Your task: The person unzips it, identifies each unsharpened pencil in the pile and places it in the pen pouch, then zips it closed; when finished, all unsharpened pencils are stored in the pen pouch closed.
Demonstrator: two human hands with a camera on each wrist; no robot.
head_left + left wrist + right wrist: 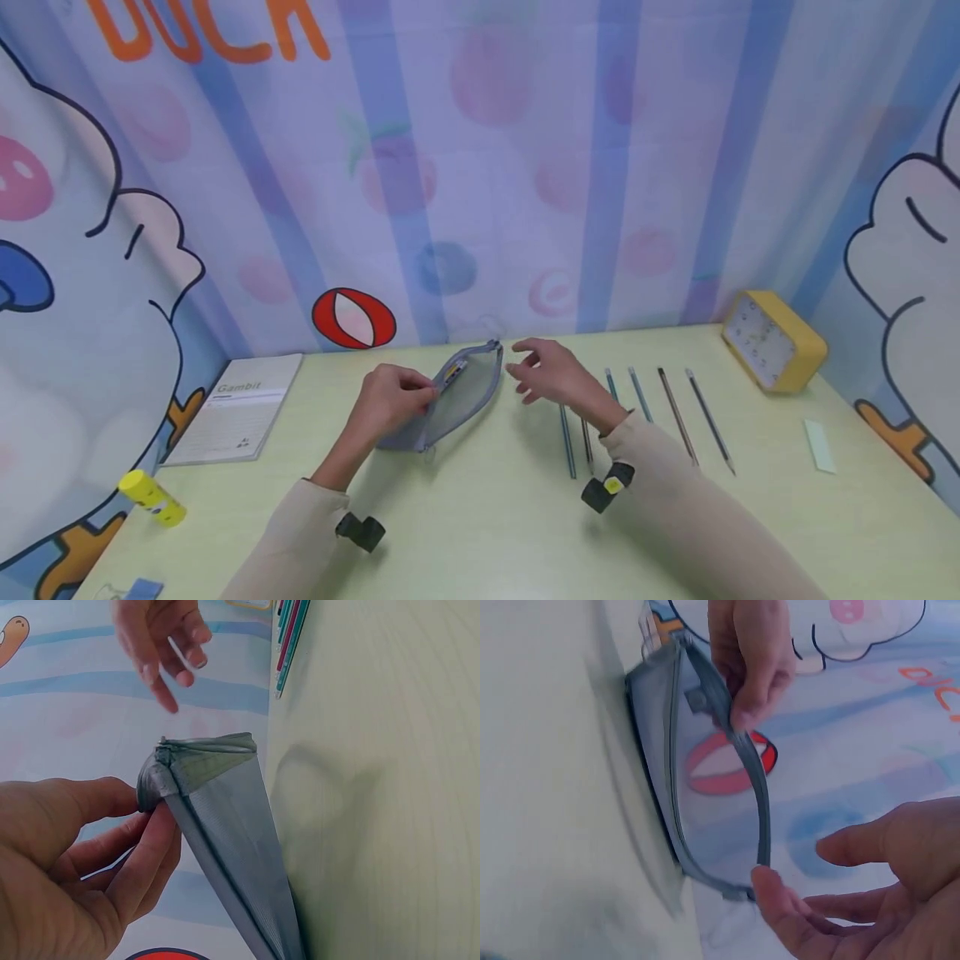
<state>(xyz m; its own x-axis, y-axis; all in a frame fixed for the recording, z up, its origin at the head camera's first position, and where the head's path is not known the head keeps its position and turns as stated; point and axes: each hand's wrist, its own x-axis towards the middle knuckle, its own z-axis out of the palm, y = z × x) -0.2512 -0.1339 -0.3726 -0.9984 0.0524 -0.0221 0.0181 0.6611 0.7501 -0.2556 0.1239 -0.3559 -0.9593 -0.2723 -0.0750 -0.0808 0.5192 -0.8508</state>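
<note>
A grey zip pencil case (459,410) stands on the table with its mouth spread wide. My left hand (390,400) pinches the near-left rim between thumb and fingers; the left wrist view shows the same grip on the case (232,825). Inside the mouth, a small yellow and dark item (453,372) shows against the far wall. To the right of the case hovers my right hand (558,375), fingers loosely bent and apart, holding nothing. In the right wrist view one fingertip of the right hand (900,892) overlaps the zip's end.
Several pencils (677,417) lie in a row at right, some partly behind the right forearm. Beyond them are a yellow clock (798,350) and a pale green strip (819,446). On the left lie a notebook (232,417) and a yellow tube (153,497). A printed curtain (495,167) closes the back.
</note>
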